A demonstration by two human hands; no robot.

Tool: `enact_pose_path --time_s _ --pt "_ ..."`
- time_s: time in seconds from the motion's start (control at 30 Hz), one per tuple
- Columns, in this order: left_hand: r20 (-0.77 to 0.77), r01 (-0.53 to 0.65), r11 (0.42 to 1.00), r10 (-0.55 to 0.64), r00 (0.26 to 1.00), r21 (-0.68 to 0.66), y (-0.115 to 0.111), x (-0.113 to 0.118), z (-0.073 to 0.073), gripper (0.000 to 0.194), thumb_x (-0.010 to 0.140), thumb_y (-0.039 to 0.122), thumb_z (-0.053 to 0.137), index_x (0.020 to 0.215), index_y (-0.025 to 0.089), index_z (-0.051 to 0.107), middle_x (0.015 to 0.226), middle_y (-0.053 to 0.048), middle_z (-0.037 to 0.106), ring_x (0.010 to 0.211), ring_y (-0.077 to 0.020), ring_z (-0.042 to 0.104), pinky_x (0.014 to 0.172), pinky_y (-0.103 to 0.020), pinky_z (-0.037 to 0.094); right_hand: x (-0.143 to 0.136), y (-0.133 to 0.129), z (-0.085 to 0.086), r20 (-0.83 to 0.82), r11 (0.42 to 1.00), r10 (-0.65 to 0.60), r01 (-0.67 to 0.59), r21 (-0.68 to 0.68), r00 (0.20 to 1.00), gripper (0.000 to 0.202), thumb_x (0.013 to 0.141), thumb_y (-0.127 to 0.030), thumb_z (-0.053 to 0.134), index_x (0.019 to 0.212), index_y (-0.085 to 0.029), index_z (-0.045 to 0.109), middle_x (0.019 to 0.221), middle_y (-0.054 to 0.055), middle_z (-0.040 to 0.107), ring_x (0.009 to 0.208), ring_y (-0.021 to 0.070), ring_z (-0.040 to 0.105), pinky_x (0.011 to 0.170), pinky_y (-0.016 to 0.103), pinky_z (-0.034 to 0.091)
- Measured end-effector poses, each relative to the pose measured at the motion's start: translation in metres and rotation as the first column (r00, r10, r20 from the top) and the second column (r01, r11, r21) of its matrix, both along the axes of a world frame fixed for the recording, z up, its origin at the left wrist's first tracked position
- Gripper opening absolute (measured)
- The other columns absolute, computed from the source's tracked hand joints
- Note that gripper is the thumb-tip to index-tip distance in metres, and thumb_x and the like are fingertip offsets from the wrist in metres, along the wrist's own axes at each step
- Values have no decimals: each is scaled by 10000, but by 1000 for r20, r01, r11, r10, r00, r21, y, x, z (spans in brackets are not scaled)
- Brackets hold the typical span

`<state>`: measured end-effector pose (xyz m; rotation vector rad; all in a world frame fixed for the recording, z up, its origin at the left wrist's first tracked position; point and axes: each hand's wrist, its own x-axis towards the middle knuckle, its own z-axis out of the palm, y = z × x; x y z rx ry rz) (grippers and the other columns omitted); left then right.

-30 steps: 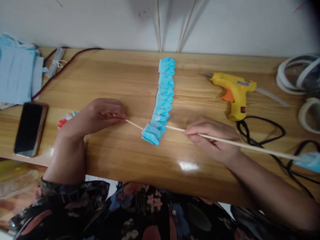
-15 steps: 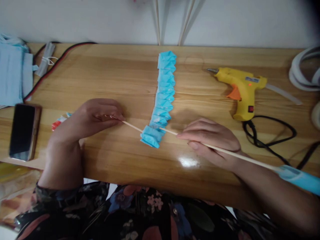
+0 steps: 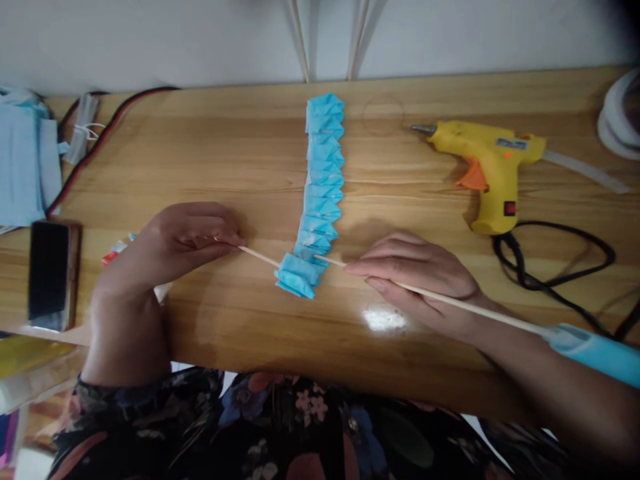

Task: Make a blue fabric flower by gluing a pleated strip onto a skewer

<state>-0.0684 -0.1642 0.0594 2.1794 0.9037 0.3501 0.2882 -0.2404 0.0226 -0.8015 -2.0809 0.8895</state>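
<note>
A pleated light-blue strip (image 3: pixel 320 180) lies lengthwise on the table between my hands, with a folded flap at its near end. My left hand (image 3: pixel 200 230) pinches a thin wooden stick (image 3: pixel 260 256), which meets the left edge of that flap. In the fingers of my right hand (image 3: pixel 417 270) is a longer wooden stick (image 3: pixel 475 310), its tip touching the strip just beside the flap. A light-blue, tube-like piece (image 3: pixel 595 350) sits on the outer end of this stick, above my right forearm. Whether the two stick parts join under the flap is hidden.
A yellow glue gun (image 3: pixel 493 160) with a black cord (image 3: pixel 555 293) lies at the right, its nozzle towards the strip. White rolls (image 3: pixel 620 117) stand beyond it. At the left are a phone (image 3: pixel 50 273), blue face masks (image 3: pixel 20 160) and tied clear sticks (image 3: pixel 81 130).
The view has shifted slightly, so the glue gun appears further right. Both hands keep their grip on the sticks, and the strip looks almost the same.
</note>
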Motion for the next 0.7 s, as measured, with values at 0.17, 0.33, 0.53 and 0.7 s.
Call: enact_pose_path --time_s 0.17,0.33,0.53,0.7 --pt "-17 -54 998 54 998 -21 -1 2 1 136 943 260 715 845 181 770 875 -57 743 790 -130 686 689 -187 516 5 -2 3 -113 977 -124 102 -188 986 291 1006 -165 568 1184 -324 734 971 18 774 850 197 724 743 362 583" --pt "-1 -18 1000 18 1000 7 0 3 2 88 928 170 718 848 172 754 859 -33 731 784 -97 675 700 -154 500 5 -5 1 -97 964 -197 175 -201 976 183 977 -198 632 1089 -304 731 884 6 749 776 195 705 728 371 570" --pt "-11 18 999 -17 1000 32 0 3 1 82 935 130 702 873 163 744 877 -26 719 793 -91 674 698 -146 504 5 -1 2 -62 984 -105 94 -152 993 209 995 -190 594 1133 -291 714 926 21 761 860 195 719 763 361 568" --pt "-8 30 997 -29 1000 69 0 2 -1 98 946 125 685 880 171 741 883 -18 719 805 -92 674 720 -153 513 6 2 1 -86 993 -36 26 -111 996 248 991 -154 591 1191 -234 712 957 40 766 907 188 712 816 345 564"
